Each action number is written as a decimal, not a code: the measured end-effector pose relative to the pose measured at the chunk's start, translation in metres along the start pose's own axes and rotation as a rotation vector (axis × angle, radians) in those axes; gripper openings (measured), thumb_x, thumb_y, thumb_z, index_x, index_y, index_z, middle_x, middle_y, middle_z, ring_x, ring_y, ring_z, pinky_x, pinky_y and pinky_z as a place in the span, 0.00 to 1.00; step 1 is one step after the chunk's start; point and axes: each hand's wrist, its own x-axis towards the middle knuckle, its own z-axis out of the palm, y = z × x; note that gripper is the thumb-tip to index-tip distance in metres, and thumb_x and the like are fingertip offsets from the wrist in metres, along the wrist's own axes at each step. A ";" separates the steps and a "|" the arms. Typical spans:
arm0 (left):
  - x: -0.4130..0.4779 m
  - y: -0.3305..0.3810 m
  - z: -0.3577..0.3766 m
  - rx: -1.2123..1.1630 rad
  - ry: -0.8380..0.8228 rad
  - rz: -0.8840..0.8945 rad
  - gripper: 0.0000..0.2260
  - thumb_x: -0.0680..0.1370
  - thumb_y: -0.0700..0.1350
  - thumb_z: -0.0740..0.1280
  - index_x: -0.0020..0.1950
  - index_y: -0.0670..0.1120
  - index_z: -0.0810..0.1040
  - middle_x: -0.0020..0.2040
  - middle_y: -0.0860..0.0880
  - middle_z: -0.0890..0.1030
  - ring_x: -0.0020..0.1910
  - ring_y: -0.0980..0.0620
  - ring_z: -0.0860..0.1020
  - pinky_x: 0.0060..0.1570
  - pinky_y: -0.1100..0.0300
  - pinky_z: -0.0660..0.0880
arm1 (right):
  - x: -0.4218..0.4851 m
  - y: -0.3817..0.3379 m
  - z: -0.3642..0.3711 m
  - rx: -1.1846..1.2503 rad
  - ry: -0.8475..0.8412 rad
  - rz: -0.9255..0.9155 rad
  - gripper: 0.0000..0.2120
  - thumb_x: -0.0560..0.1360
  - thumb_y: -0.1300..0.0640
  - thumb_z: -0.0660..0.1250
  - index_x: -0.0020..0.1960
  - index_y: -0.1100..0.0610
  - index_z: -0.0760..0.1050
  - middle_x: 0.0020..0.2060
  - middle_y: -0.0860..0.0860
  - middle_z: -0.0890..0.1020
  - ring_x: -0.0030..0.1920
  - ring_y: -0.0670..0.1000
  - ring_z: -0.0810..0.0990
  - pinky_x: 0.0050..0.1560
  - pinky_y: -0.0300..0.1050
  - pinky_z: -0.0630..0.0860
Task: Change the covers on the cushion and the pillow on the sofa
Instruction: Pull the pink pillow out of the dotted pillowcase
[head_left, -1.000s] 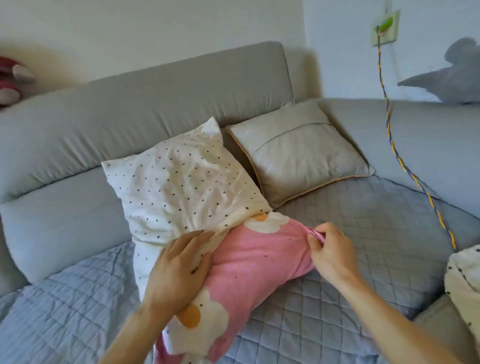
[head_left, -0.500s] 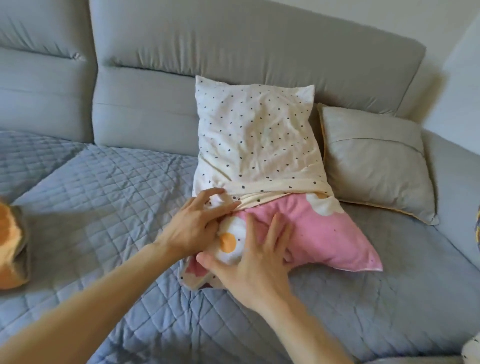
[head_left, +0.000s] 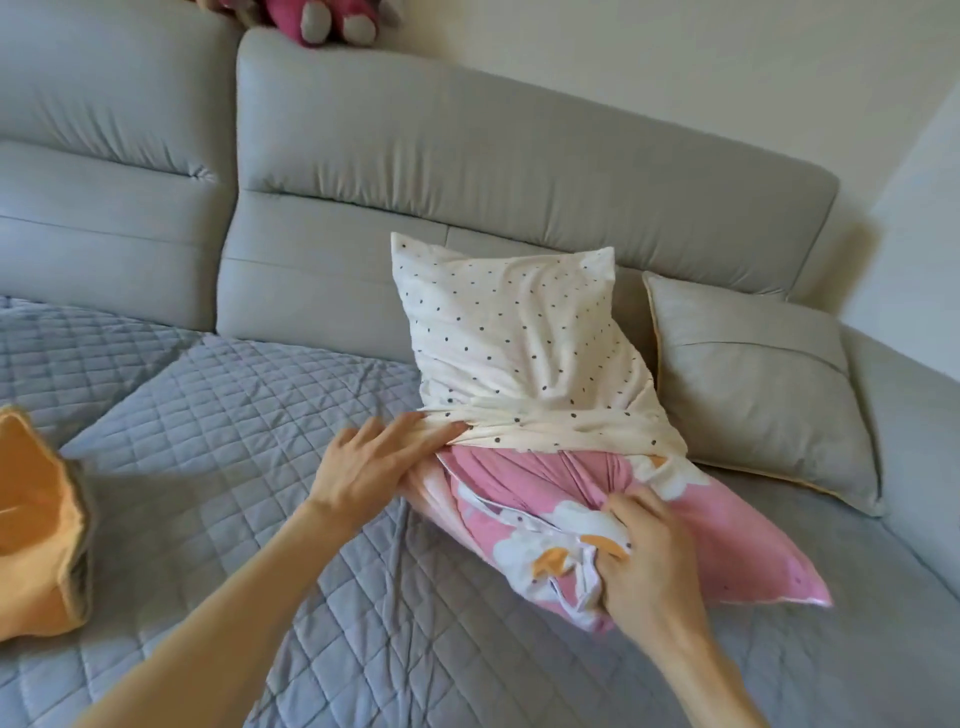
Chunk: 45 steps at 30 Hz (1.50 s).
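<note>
Pink plush toy (head_left: 322, 21) atop backrest (head_left: 519, 150)

There was one pillow in a cream cover with dark dots (head_left: 519, 338), one pink flower-printed cover (head_left: 727, 551) at its lower end, one plain grey square cushion (head_left: 753, 384), one orange fabric piece (head_left: 36, 530), one dark pink plush toy (head_left: 322, 21), and two bare hands, left hand (head_left: 358, 467) and right hand (head_left: 649, 561).
</note>
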 end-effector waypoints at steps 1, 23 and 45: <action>0.003 -0.003 0.003 0.009 0.011 -0.020 0.49 0.67 0.35 0.73 0.77 0.69 0.54 0.65 0.55 0.73 0.44 0.47 0.77 0.39 0.51 0.75 | -0.007 -0.002 -0.006 -0.004 -0.024 -0.040 0.11 0.62 0.63 0.66 0.34 0.50 0.66 0.36 0.42 0.69 0.35 0.41 0.71 0.37 0.30 0.65; 0.143 0.225 -0.031 -0.272 -0.412 0.345 0.20 0.77 0.57 0.61 0.70 0.63 0.71 0.71 0.55 0.70 0.71 0.51 0.66 0.70 0.51 0.63 | 0.006 0.089 -0.021 -0.069 -0.120 0.891 0.49 0.63 0.20 0.43 0.65 0.57 0.66 0.64 0.59 0.74 0.63 0.63 0.74 0.61 0.59 0.72; 0.238 0.139 -0.016 0.063 -0.044 0.337 0.10 0.81 0.59 0.58 0.58 0.62 0.76 0.47 0.51 0.75 0.43 0.43 0.80 0.35 0.51 0.74 | -0.009 0.091 -0.075 0.013 0.113 0.188 0.19 0.71 0.34 0.65 0.39 0.47 0.62 0.31 0.41 0.71 0.33 0.48 0.73 0.33 0.45 0.62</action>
